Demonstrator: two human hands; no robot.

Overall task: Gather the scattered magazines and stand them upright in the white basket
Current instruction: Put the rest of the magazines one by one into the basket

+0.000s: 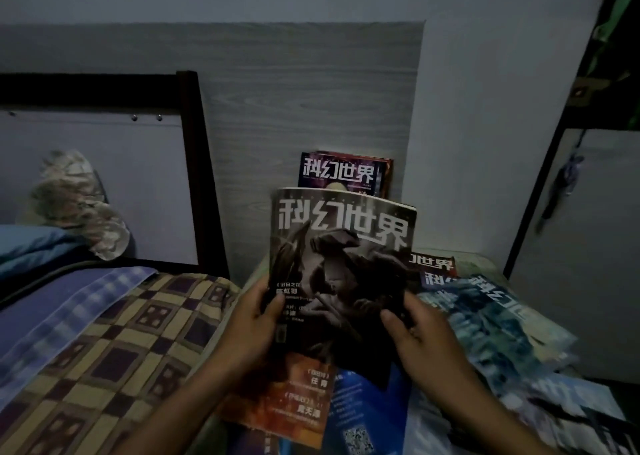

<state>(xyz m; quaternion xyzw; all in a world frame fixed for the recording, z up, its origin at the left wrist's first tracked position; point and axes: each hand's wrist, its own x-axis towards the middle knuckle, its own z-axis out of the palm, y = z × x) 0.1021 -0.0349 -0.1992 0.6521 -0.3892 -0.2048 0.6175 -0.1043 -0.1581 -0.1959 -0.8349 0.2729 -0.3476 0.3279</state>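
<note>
Glossy covers lie fanned out nearest the person: an orange magazine (294, 399) and a blue magazine (367, 416) overlap under the forearms, on what looks like a bed with a pale green sheet (249, 278). Above these both hands hold up a dark grey magazine (343, 267), its cover facing the person and its top leaning slightly away. The left hand (252, 326) grips the lower left edge, thumb curled over the front of the cover, the other fingers hidden behind it. The right hand (422, 337) grips the lower right corner the same way, thumb pressed on the front. Toward the bed's right edge, more magazines (485, 316) lie scattered in a loose, overlapping heap, pale blue covers on top and a reddish one (433, 264) peeking out at the far end. Left of the hands a checked yellow and purple quilt (114, 343) is bunched up, with a blue striped cloth (59, 309) beside it. Further back, a few magazines stand upright (343, 174) against a grey wood-grain panel (304, 108) at the bed's far edge; what holds them is hidden behind the raised cover, so I cannot tell whether that is the basket. Off to the far left stands a dark bed frame (194, 163).
</note>
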